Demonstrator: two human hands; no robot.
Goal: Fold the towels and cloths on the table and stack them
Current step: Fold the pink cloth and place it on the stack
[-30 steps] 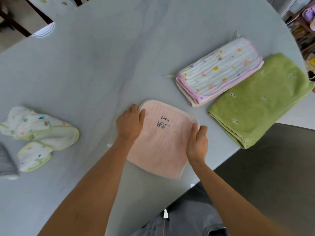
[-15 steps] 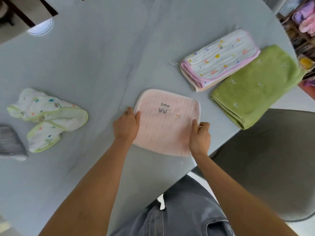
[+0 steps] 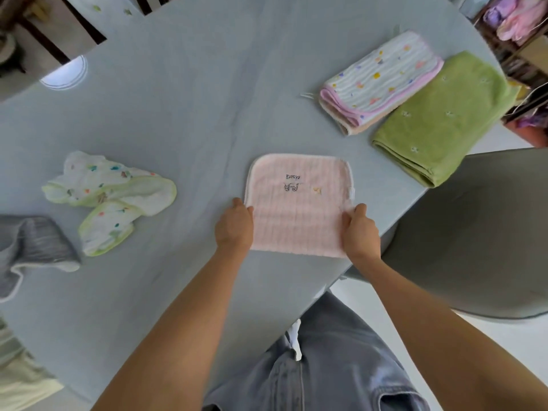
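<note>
Bench (image 3: pixel 184 120) carries the green towel (image 3: pixel 441 120) far right and the pink cloth (image 3: pixel 299 209) flat near its front edge. Left hand (image 3: pixel 234 228) and right hand (image 3: pixel 360 232) pinch its 2 side edges. I judge it light and limp; I'd take the near corners.

Square cloth (image 3: pixel 299 203) flat on table (image 3: pixel 184 93), near front edge, between left hand (image 3: pixel 234 226) and right hand (image 3: pixel 360 231). Two folded towels (image 3: pixel 379 81) (image 3: pixel 444 117) side by side, far right. Crumpled cloth (image 3: pixel 109 200) left; another bunched cloth (image 3: pixel 32 247) at left edge.
</note>
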